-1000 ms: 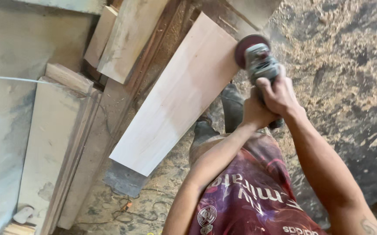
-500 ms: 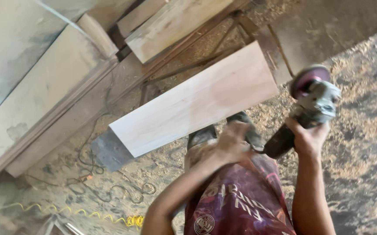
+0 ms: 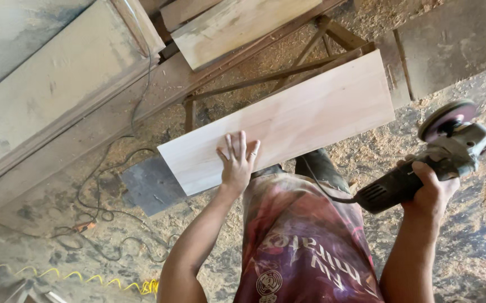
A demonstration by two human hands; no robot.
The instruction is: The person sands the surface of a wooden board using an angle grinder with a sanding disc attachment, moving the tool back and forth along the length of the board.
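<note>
A pale, smooth wooden board [image 3: 304,115] lies across a metal stand in front of me. My left hand [image 3: 237,160] rests flat on its near edge, fingers spread. My right hand [image 3: 431,191] grips the dark body of an angle grinder [image 3: 422,165], held off to the right of the board, away from the wood. The grinder's reddish sanding disc [image 3: 448,119] points up and away from me. Its cord runs back toward my body.
The metal stand's bars [image 3: 288,76] show beyond the board. More planks [image 3: 237,25] lie at the top, and long boards [image 3: 57,84] lean at the left. Sawdust covers the floor [image 3: 450,235]. Cables [image 3: 102,207] and a yellow cord [image 3: 74,276] trail at lower left.
My left hand let go of the grinder and came down flat on the board. My right hand swung the grinder off the board's end to the right.
</note>
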